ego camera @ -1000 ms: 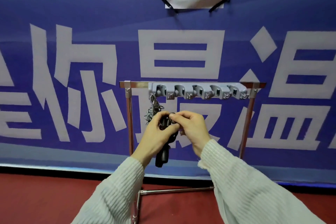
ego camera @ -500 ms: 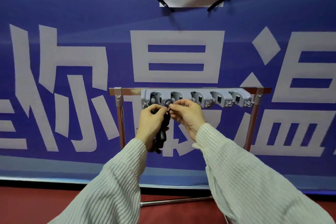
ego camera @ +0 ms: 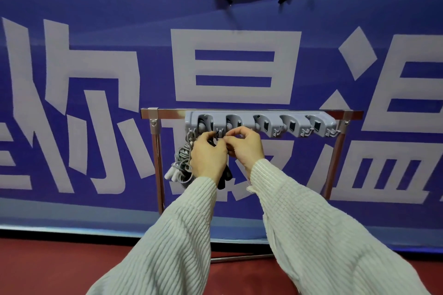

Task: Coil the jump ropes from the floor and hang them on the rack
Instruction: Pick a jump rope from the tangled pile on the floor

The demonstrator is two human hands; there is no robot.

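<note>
Both hands, left hand [ego camera: 208,158] and right hand [ego camera: 247,148], pinch the black jump rope [ego camera: 224,177] with curled fingers at the grey rack [ego camera: 263,124]. A grey jump rope [ego camera: 182,165] hangs at the rack's left end

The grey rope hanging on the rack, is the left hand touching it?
Cannot tell. In the head view the left hand covers the right edge of the grey rope, hiding any contact or gap. That hand pinches the black rope instead.

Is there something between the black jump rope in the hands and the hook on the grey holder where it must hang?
Nothing visible blocks it. Both hands hold the black jump rope right at the hook; the grey rope hangs apart, on the leftmost hook.
</note>
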